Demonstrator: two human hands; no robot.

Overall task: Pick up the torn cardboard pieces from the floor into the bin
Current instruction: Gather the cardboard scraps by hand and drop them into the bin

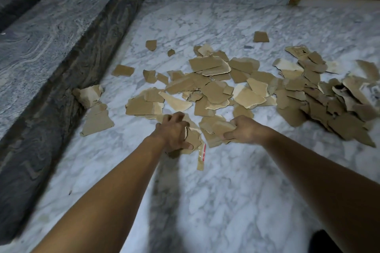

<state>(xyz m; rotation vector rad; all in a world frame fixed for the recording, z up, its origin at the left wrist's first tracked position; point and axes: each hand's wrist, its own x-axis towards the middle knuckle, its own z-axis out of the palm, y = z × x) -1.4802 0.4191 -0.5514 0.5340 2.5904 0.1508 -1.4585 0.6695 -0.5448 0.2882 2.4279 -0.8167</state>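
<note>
Torn brown cardboard pieces [216, 88] lie scattered flat across the white-grey marble floor [226, 201], the spread running mainly left to right, thickest at the right; the left hand [174, 133] has its fingers curled around a bunch of brown cardboard scraps [193, 139], a narrow taped strip [201, 157] hanging from it, long axis pointing toward the camera; the right hand [244, 131] grips a stack of tan cardboard fragments [216, 129], thumb underneath; a dark grey stone step [61, 37] borders the left side.
</note>
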